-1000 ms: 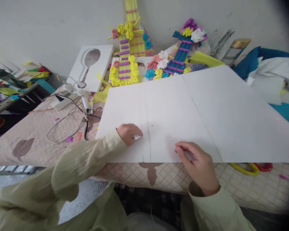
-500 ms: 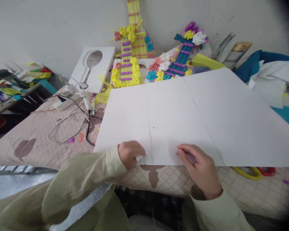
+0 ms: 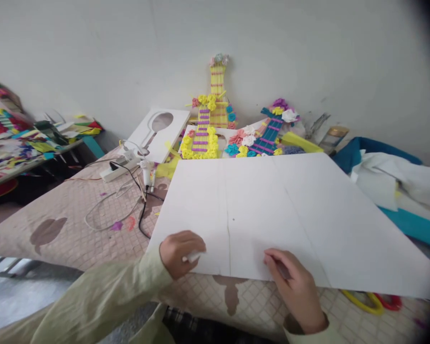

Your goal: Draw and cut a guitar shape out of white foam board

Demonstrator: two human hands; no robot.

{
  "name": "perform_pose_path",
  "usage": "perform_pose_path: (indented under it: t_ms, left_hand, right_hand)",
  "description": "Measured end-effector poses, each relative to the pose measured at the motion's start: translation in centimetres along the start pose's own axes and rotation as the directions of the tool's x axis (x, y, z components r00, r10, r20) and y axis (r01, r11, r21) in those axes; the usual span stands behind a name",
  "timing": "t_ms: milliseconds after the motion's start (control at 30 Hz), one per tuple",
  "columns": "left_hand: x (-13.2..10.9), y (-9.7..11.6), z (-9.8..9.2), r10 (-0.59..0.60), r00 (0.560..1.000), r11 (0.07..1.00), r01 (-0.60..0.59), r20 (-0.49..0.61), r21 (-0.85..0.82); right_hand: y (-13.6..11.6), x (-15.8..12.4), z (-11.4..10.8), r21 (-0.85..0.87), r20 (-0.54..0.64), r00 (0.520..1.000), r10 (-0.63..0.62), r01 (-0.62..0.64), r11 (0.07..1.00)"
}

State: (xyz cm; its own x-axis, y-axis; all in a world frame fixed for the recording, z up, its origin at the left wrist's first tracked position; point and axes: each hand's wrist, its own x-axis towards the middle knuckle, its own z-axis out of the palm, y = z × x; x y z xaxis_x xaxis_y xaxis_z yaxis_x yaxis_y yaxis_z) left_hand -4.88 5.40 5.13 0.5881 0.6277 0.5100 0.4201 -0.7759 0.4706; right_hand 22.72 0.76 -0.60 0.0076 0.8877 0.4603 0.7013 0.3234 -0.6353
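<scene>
A large white board [image 3: 265, 210] lies in front of me, with faint dark lines running across it from far to near edge. My left hand [image 3: 181, 252] is over its near left part, fingers curled around a small white piece [image 3: 192, 256] whose kind I cannot make out. On the near edge, right of the left-hand line, rests my right hand [image 3: 295, 282]. Its thumb and forefinger are pinched together, and whether anything is between them is hidden.
Behind the board stand a yellow paper-flower guitar [image 3: 200, 134] and a blue one [image 3: 268, 136]. A cut-out white panel [image 3: 154, 131], a white glue gun [image 3: 146, 174], a power strip [image 3: 114, 172] and cables are at left. Yellow-handled scissors [image 3: 365, 302] lie under the near right edge.
My left hand has drawn back to the left, away from the line, with the white piece in it. My right hand keeps its pinch on the board. The view has tilted up.
</scene>
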Motion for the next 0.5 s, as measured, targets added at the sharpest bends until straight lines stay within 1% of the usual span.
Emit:
perform_pose_path:
  t_ms: [100,167,267,367,500]
  left_hand:
    - [1.4,-2.2,-0.3,-0.025,0.999,0.997,0.022,0.041,0.075]
    - [2.3,-3.6,0.2,-0.017,0.996,0.993,0.006,0.091,0.119]
    - [3.3,-5.2,1.5,0.016,0.980,0.984,-0.050,0.197,0.169]
    - [3.4,-6.0,2.6,0.029,0.965,0.983,-0.075,0.262,0.169]
    - [2.8,-5.8,3.1,0.090,0.951,0.989,-0.121,0.297,0.088]
  right_hand:
    - [0.3,-0.2,0.2,-0.005,-0.003,1.000,0.003,-0.003,1.000]
    - [0.4,-0.3,0.4,-0.005,-0.010,1.000,0.002,-0.002,1.000]
    - [0.3,-0.3,0.6,0.007,-0.012,1.000,0.002,-0.002,1.000]
    - [0.0,-0.1,0.6,0.016,-0.014,1.000,0.010,-0.010,1.000]
    - [-0.2,0.0,0.6,0.009,-0.017,1.000,0.002,-0.002,1.000]
